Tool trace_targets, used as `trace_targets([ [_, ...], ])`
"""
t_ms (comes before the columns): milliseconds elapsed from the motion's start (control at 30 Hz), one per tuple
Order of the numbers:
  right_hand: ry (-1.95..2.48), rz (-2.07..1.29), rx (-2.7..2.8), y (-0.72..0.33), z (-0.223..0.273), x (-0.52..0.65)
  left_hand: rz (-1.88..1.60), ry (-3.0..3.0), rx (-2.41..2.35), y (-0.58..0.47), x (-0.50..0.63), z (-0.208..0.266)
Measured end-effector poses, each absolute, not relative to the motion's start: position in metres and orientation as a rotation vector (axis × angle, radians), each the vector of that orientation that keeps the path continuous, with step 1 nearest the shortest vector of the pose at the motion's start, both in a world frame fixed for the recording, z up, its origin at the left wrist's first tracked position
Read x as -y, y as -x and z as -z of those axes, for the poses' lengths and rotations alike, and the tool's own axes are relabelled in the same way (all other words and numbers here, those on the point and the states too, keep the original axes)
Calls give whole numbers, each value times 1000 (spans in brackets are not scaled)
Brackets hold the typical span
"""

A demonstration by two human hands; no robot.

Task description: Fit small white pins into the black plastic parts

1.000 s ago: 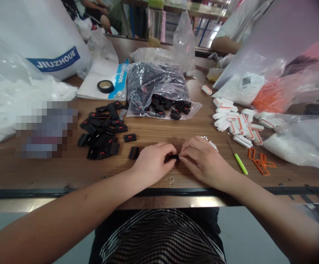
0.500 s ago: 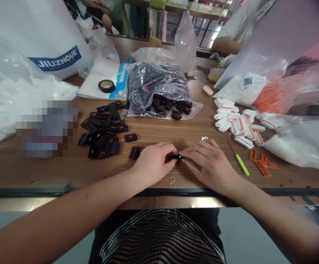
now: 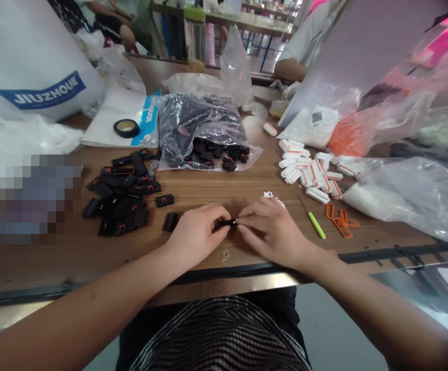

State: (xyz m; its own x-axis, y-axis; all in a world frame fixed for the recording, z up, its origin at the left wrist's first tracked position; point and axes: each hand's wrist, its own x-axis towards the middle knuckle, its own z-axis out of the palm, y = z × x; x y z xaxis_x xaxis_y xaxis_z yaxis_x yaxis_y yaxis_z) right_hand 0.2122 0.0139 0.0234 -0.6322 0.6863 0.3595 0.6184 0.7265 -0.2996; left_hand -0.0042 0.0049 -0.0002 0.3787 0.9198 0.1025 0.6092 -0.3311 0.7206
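Observation:
Between the thumb and fingers of my left hand (image 3: 194,233) is a small black plastic connector housing (image 3: 227,223), mostly covered by the fingers. My right hand (image 3: 273,231) meets its right end with closed fingertips, where a tiny white piece (image 3: 234,222) shows. Just beyond the right fingers lie several tiny white pieces (image 3: 268,195), partly hidden by that hand. Two loose black housings, one with an orange-red mark (image 3: 165,200) and another (image 3: 170,221), lie left of my left hand. Farther left is a heap of similar black housings (image 3: 121,193).
A clear bag of black housings (image 3: 201,121) lies ahead, beside a tape roll (image 3: 126,128) on papers (image 3: 106,116). To the right are white-and-orange parts (image 3: 311,172), a green-handled pick (image 3: 316,225), orange frames (image 3: 342,228) and plastic bags (image 3: 409,190). A bottle (image 3: 195,41) stands behind.
The camera view has turned to the right, so the scene sits farther left. Both hands stay together at the black housing, and more tiny white pieces show beside my right hand.

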Motion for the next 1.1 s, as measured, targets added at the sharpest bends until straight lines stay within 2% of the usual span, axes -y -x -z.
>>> trace_targets([
  [100, 1271, -322, 2232, -248, -27, -39, -681, -2050, -1314, 5, -5, 0],
  [300, 1775, -618, 2224, -295, -21, -90, -685, -2034, -1322, 4, -6, 0],
  [500, 1717, -664, 2286, -288, -19, -100, -675, -2029, -1340, 3, -7, 2],
  [667, 1803, -616, 2397, -283, -23, -109, -691, -2039, -1320, 3, -6, 1],
  [867, 1892, -713, 2349, -281, -32, -109, -686, -2034, -1317, 4, -5, 0],
  [967, 1755, -747, 2279, -264, -42, -88, -685, -2038, -1324, 3, -6, 0],
  [1100, 1209, -918, 2427, -225, -49, -51, -682, -2020, -1325, 3, -5, -1],
])
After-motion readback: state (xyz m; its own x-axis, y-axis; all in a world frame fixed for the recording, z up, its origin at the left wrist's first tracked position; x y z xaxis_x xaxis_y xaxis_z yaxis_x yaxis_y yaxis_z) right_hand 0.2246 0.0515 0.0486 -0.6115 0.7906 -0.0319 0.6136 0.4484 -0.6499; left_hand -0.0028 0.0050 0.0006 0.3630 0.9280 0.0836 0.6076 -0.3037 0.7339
